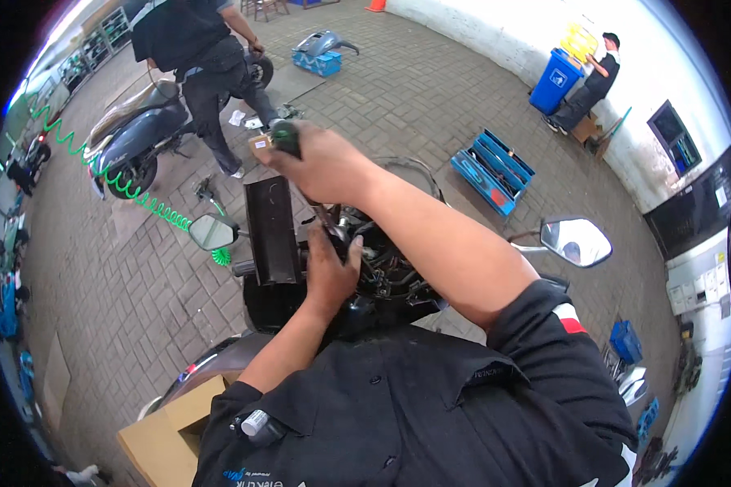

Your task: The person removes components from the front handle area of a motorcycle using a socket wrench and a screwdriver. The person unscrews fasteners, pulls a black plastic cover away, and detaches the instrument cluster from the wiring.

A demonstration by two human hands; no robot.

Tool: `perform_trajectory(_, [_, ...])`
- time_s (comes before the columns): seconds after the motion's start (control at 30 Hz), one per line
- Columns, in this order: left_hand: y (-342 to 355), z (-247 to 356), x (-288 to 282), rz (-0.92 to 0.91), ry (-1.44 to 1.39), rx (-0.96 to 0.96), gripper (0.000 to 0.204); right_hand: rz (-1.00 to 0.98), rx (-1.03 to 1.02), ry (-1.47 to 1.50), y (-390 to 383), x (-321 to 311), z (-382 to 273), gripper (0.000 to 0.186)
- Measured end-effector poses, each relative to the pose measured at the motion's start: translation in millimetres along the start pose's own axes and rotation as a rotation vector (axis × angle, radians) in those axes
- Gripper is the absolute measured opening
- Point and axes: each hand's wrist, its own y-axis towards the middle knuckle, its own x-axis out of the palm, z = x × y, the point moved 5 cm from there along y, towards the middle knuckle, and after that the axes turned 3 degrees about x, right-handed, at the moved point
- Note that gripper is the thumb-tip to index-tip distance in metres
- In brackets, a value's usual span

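My right hand (329, 166) is closed around a screwdriver with a dark green handle (285, 143). Its shaft slants down into the opened front of a scooter, between the mirrors. Below it, my left hand (329, 272) has thumb and fingers around a spot near the shaft's lower end; what they grip is hidden. Bare wiring and metal parts (386, 272) show beside that hand. A flat black panel (270, 231) stands upright just left of both hands.
The left mirror (213, 233) and right mirror (577, 242) flank the scooter. Ahead right lies an open blue toolbox (493, 172). A coiled green hose (142, 199) crosses at left, near another scooter (138, 138) and a standing person (207, 73). A cardboard box (166, 430) sits lower left.
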Motion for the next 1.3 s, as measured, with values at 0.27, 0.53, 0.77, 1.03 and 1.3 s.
perform_trajectory(0.27, [11.5,11.1,-7.4,0.058,0.200,0.118,0.036,0.035,0.006,-0.123,-7.2,-19.7,10.0,0.062])
perform_trajectory(0.53, [9.3,19.9,-7.3,0.076,0.487,0.074,0.038,-0.449,-0.432,0.091,-208.5,-104.8,18.1,0.056])
perform_trajectory(0.77, [0.2,38.1,-10.2,-0.026,0.759,-0.088,0.047,-0.343,-0.242,0.268,-307.9,-225.2,104.0,0.052])
perform_trajectory(1.03, [8.7,43.8,-1.6,0.040,0.853,-0.140,0.041,-0.190,-0.108,0.422,-332.9,-264.2,181.9,0.057])
perform_trajectory(1.3, [12.9,16.1,-11.9,0.241,0.676,-0.617,0.061,-0.039,0.023,0.742,-330.8,-226.2,222.1,0.065])
